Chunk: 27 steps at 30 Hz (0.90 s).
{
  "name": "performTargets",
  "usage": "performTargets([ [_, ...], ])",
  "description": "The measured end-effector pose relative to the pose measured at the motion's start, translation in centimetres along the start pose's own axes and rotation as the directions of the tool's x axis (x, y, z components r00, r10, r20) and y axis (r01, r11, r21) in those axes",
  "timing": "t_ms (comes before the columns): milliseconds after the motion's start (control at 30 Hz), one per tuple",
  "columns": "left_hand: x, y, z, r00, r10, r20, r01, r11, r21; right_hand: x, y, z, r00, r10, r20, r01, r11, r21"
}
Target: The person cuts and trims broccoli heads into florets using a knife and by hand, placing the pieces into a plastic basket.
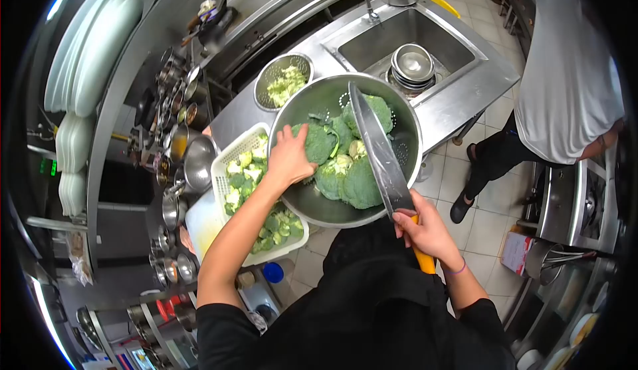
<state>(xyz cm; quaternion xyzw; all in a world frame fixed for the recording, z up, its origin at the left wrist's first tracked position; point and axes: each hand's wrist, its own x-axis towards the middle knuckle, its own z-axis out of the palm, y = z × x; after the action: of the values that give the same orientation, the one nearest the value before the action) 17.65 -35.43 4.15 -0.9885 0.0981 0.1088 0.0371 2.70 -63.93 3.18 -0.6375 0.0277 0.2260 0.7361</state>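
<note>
A large metal colander holds several whole heads of broccoli. Inside it, my left hand has its fingers spread over a broccoli head at the left side, touching it. My right hand is closed around the orange handle of a big knife, whose broad blade points up and away across the colander's right part. To the left, beneath my left forearm, a white plastic basket contains cut broccoli florets. Behind the large colander sits a smaller one with pale green pieces.
A sink with stacked metal bowls lies at the upper right. Another person stands at the right by a stove. A white cutting board is left of the basket. Metal pans and bowls line the left.
</note>
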Motion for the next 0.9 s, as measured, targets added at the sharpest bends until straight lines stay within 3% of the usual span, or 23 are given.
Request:
performTargets([
  [100,-0.4,-2.4,-2.3,0.995,-0.084,-0.051,0.077,0.989,-0.126,-0.7,-0.5,-0.3,0.999,-0.047,-0.004,0.047,0.999,0.000],
  [167,-0.9,-7.2,-4.0,0.992,-0.041,-0.122,-0.030,0.849,-0.528,-0.9,-1.3,-0.5,1.000,0.008,0.028,-0.006,0.996,-0.089],
  [233,-3.9,-8.8,-6.0,0.989,-0.129,-0.074,-0.031,0.311,-0.950,-0.9,0.5,-0.3,0.997,-0.073,-0.013,0.071,0.991,-0.116],
  [267,-5.5,-8.7,-5.7,0.985,-0.124,-0.119,-0.122,-0.012,-0.992,-0.6,1.0,0.0,0.985,-0.161,-0.061,0.149,0.976,-0.160],
  [300,-6.9,-9.9,-3.7,0.959,-0.250,-0.136,-0.173,-0.133,-0.976,-0.3,0.7,0.5,0.983,-0.182,-0.036,0.175,0.973,-0.152],
  [367,-8.6,-11.2,2.6,0.955,-0.178,-0.236,-0.295,-0.593,-0.749,-0.3,-0.3,0.9,0.982,-0.170,-0.078,0.150,0.964,-0.222],
  [400,-9.3,-8.4,2.7,0.953,-0.132,-0.273,-0.284,-0.708,-0.646,-0.2,-0.6,1.1,0.977,-0.203,-0.061,0.177,0.940,-0.292],
  [433,-9.7,-5.6,2.4,0.947,-0.314,-0.071,-0.270,-0.654,-0.707,0.1,-0.8,1.3,0.980,-0.195,-0.045,0.172,0.936,-0.308],
  [500,-10.8,-4.1,5.2,0.978,-0.166,-0.124,-0.207,-0.819,-0.535,0.7,-1.4,1.8,0.955,-0.291,0.050,0.288,0.880,-0.377],
  [533,-11.3,-3.6,6.2,0.970,-0.210,-0.119,-0.242,-0.824,-0.513,0.9,-1.9,2.2,0.958,-0.279,0.070,0.283,0.872,-0.401],
  [600,-12.2,-3.6,7.4,0.948,-0.082,-0.307,-0.205,-0.896,-0.393,1.8,-2.7,3.3,0.938,-0.318,0.137,0.345,0.831,-0.436],
  [633,-13.1,-3.7,7.6,0.941,-0.132,-0.311,-0.249,-0.893,-0.375,2.2,-3.1,3.9,0.915,-0.372,0.153,0.400,0.798,-0.451],
  [700,-14.7,-4.0,7.5,0.932,-0.342,-0.118,-0.354,-0.792,-0.497,3.1,-4.5,5.6,0.886,-0.404,0.227,0.463,0.746,-0.479],
  [733,-15.4,-4.8,8.1,0.940,-0.307,-0.145,-0.338,-0.889,-0.309,3.6,-5.0,6.5,0.828,-0.484,0.282,0.557,0.657,-0.508],
  [767,-16.0,-5.6,8.4,0.933,-0.327,-0.150,-0.357,-0.887,-0.293,4.1,-5.6,7.4,0.761,-0.556,0.335,0.640,0.558,-0.528],
  [833,-16.7,-7.4,8.7,0.915,-0.326,-0.239,-0.404,-0.755,-0.516,4.9,-6.8,9.2,0.718,-0.569,0.402,0.687,0.482,-0.544],
  [900,-16.7,-8.6,8.5,0.908,-0.360,-0.215,-0.419,-0.778,-0.468,5.6,-8.0,11.5,0.664,-0.594,0.454,0.731,0.389,-0.560],
])
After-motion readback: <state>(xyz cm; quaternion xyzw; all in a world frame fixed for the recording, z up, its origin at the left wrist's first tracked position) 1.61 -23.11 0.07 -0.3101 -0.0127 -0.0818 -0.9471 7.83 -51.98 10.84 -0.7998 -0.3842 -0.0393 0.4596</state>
